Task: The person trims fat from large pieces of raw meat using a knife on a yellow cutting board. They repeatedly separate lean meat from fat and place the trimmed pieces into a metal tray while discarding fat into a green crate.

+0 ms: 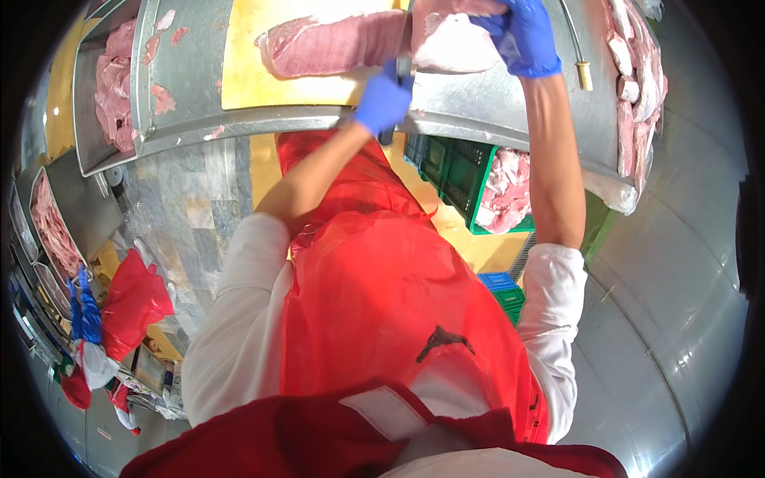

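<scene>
Meat point(339, 46), long axis sideways, tapering leftward, left fingers point(394, 83) holding knife point(406, 40), right fingers point(500, 22) gripping paler piece point(450, 46)

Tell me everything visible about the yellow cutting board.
The yellow cutting board looks like plastic and lies flat on the metal table, its near edge close to the rim. A pink slab of meat rests on it. The left hand hides part of its near right side; whether they touch is unclear. Its far edge is out of view.
</scene>
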A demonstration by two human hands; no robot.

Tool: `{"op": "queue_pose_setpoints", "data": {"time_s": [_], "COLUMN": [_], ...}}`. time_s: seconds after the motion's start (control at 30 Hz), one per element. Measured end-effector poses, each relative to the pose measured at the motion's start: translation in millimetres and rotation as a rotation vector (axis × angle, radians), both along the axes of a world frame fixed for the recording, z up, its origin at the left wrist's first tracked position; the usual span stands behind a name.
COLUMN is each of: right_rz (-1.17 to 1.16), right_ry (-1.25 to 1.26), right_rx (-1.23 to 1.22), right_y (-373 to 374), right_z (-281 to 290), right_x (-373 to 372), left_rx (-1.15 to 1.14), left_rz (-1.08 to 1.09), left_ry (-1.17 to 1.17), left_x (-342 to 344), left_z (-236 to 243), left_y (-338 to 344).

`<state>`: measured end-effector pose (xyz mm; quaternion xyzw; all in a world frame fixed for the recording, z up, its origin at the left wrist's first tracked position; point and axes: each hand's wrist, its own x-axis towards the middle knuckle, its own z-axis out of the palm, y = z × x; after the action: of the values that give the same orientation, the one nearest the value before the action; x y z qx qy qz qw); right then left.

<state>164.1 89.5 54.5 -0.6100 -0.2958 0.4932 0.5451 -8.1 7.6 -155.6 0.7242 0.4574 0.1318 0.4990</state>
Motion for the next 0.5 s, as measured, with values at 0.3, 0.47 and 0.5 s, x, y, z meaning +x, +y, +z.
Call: {"op": "queue_pose_setpoints", "data": {"time_s": [0.3, 0.47, 0.5], "right_rz": [-0.009, 0.259, 0.233], "right_ry": [0.142, 0.279, 0.314], "right_rx": [0.062, 0.103, 0.091], "right_y": [-36.4, -41.3, -44.6], "right_z": [12.6, 20.7, 23.8], "right_x": [66.8, 96.1, 91.9], "left_rx": [-0.156, -0.002, 0.019], "left_rz": [0.092, 0.041, 0.034], "left_ry": [-0.048, 0.041, 0.078], "left_x": [28.6, 68.6, 65.9], "left_z": [2.4, -15.3, -31.6], "left_y": [-25.0, 2.0, -24.2]}}
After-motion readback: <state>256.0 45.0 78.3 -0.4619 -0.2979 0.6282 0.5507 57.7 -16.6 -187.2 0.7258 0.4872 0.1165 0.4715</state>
